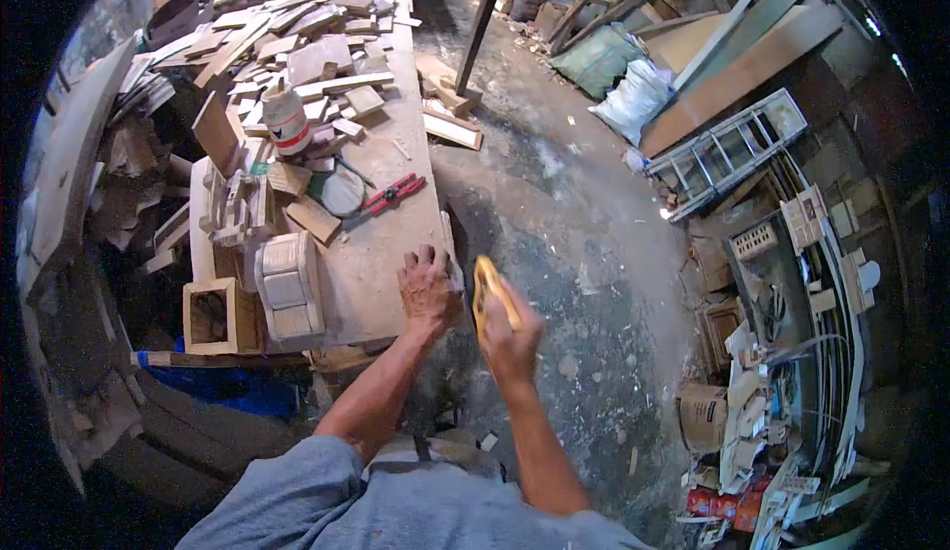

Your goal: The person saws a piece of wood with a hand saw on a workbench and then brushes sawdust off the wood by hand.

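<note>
1. bench (pixel 381 253): littered with offcuts, a can (pixel 287 120) far up it, red pliers (pixel 394 194) mid-bench.
2. left hand (pixel 427 288): flat on the bench's near corner, fingers spread, holding nothing.
3. right hand (pixel 512 337): just off the bench edge, closed round a yellow tool (pixel 487 288); work looks barely begun.

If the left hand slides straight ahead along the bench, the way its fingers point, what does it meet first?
Probably the red-handled pliers. The left hand lies flat on the workbench, fingers pointing up the board; the wood between looks bare. The pliers lie slightly left of that line, so it might pass beside them.
</note>
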Motion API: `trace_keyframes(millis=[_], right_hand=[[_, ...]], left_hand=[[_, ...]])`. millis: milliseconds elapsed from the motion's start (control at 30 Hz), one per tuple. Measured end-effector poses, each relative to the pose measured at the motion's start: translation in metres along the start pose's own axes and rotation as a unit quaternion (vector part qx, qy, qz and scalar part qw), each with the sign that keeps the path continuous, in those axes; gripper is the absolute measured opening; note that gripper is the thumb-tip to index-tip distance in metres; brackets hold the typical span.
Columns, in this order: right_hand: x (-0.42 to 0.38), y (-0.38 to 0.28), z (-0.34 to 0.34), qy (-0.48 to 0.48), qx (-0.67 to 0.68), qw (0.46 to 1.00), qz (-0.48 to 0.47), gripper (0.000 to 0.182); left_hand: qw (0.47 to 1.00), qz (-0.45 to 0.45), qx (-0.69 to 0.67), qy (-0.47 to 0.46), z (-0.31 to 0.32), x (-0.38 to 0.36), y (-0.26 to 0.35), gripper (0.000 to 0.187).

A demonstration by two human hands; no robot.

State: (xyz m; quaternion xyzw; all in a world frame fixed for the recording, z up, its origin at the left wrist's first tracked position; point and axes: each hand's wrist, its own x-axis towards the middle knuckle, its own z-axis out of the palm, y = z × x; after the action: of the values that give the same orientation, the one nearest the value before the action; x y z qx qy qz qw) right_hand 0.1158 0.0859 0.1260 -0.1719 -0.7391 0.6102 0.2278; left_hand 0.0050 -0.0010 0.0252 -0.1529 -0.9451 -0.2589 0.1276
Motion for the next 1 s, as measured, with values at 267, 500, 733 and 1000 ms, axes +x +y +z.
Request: trace_keyframes(millis=[267, 500, 733, 1000], right_hand=[[0.013, 0.042, 0.008, 0.031, -0.027, 0.992, -0.123, 0.041], [0.012, -0.017, -0.012, -0.019, 0.080, 0.990, 0.112, 0.049], [-0.003, -0.036, 0.000, -0.021, 0.116, 0.982, 0.146, 0.051], [-0.002, -0.022, 0.002, -0.004, 0.078, 0.988, 0.133, 0.043]], left_hand=[[0.999, -0.032, -0.003, -0.011, -0.009, 0.001, 0.004, 0.024], [0.998, -0.055, 0.004, 0.004, -0.006, 0.000, 0.013, 0.022], [0.999, 0.034, 0.019, -0.010, -0.002, 0.004, -0.010, 0.020], [0.999, 0.019, -0.042, 0.012, 0.005, 0.001, -0.012, 0.013]])
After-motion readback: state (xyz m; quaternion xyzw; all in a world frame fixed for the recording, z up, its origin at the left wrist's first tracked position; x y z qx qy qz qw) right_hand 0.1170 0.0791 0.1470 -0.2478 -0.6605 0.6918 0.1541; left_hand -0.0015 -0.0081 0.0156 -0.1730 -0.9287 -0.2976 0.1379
